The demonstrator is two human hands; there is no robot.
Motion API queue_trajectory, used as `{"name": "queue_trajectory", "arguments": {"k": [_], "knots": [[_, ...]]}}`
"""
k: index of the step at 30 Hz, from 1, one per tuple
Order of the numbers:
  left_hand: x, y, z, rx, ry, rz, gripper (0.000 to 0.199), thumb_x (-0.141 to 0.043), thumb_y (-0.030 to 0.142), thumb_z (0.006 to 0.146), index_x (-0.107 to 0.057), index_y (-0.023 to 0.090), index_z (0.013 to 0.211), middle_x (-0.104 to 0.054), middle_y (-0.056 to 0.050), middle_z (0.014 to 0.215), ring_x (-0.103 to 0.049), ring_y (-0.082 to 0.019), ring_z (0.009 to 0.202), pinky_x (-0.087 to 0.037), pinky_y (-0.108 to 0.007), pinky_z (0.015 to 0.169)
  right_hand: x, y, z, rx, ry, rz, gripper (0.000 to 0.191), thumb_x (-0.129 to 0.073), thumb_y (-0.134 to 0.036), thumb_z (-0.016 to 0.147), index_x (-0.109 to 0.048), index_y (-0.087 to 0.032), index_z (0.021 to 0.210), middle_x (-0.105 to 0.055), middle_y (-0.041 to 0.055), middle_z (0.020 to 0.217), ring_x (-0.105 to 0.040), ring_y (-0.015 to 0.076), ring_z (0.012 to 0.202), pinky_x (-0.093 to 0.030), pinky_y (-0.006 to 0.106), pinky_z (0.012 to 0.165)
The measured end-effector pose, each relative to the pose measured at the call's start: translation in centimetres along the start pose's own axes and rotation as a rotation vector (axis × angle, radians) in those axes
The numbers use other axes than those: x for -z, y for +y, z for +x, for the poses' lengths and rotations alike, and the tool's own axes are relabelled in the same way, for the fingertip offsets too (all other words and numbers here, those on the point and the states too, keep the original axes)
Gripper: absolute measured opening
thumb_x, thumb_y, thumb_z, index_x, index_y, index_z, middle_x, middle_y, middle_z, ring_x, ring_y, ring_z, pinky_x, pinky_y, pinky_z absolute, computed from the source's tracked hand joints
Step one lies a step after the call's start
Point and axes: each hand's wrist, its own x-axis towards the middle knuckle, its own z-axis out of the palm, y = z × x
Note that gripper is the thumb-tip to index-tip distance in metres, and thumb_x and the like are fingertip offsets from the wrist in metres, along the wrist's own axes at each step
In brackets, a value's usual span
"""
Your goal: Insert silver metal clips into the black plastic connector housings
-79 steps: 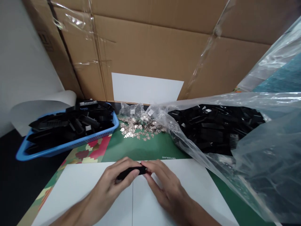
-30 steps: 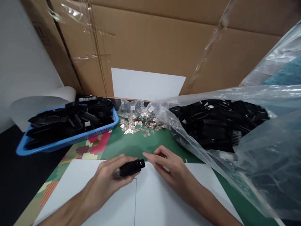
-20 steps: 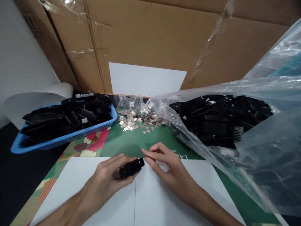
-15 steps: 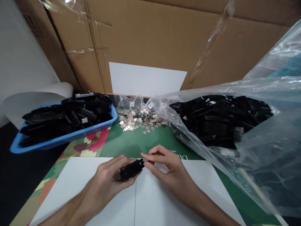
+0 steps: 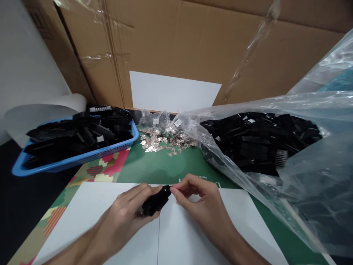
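Observation:
My left hand (image 5: 128, 206) is wrapped round a black plastic part (image 5: 156, 201), holding it tilted above the white sheets (image 5: 182, 235). Thumb and index finger of my right hand (image 5: 200, 195) are pinched together at the far right end of that part, touching it. Whatever lies between these fingertips is now hidden; half a second ago a small shiny metal piece showed there. Beyond the hands, a heap of small flat metal pieces (image 5: 157, 143) lies on the green surface (image 5: 154, 165).
At the left stands a blue basket (image 5: 82, 159) full of black plastic parts. A large clear plastic bag (image 5: 234, 165) with many more black parts (image 5: 256, 147) fills the right side. Behind everything rises a cardboard wall (image 5: 179, 40) with a white paper (image 5: 173, 90) against it.
My right thumb and index finger have closed from a looser pinch onto the part's end, covering the shiny piece. The black part has turned slightly in my left hand.

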Motion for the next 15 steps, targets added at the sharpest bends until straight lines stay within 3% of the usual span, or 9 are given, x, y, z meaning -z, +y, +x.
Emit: {"name": "queue_trajectory", "arguments": {"k": [5,9,12,15], "knots": [[0.0,0.2,-0.5,-0.022,-0.012,0.051,0.023,-0.061,0.017,0.101,-0.063,0.02,0.123,-0.075,-0.002,0.094,-0.074,-0.012,0.079,-0.057,-0.016,0.07,-0.6,-0.2,-0.6,0.099,0.051,-0.014,0.019,-0.069,-0.023,0.094,-0.066,-0.019,0.076,-0.066,-0.0017,0.074,-0.064,0.0131,0.069,-0.05,0.024,0.066],[0.2,0.0,-0.2,0.047,0.025,0.03,0.026,-0.065,0.014,0.098,-0.063,0.022,0.123,-0.073,-0.001,0.091,-0.07,-0.011,0.072,-0.055,-0.014,0.062,0.2,-0.7,-0.4,0.108,-0.157,0.021,0.027,-0.058,-0.03,0.105,-0.077,-0.022,0.087,-0.07,0.0031,0.096,-0.068,0.0158,0.09,-0.051,0.028,0.085],[0.5,0.0,0.2,0.088,0.022,0.001,0.023,-0.068,0.011,0.094,-0.066,0.022,0.115,-0.071,0.001,0.086,-0.067,-0.011,0.07,-0.054,-0.015,0.063,1.1,-0.4,0.4,0.002,-0.264,0.157,0.023,-0.063,-0.037,0.103,-0.082,-0.025,0.099,-0.074,0.0042,0.103,-0.069,0.0179,0.099,-0.051,0.031,0.093],[0.6,0.3,0.4,0.101,0.051,-0.02,0.022,-0.071,0.01,0.093,-0.067,0.024,0.11,-0.067,0.003,0.081,-0.063,-0.01,0.067,-0.052,-0.017,0.062,1.6,0.7,1.4,-0.19,-0.254,0.392,0.028,-0.079,-0.045,0.09,-0.081,-0.023,0.106,-0.078,0.0052,0.093,-0.073,0.0185,0.087,-0.057,0.031,0.085]]}}
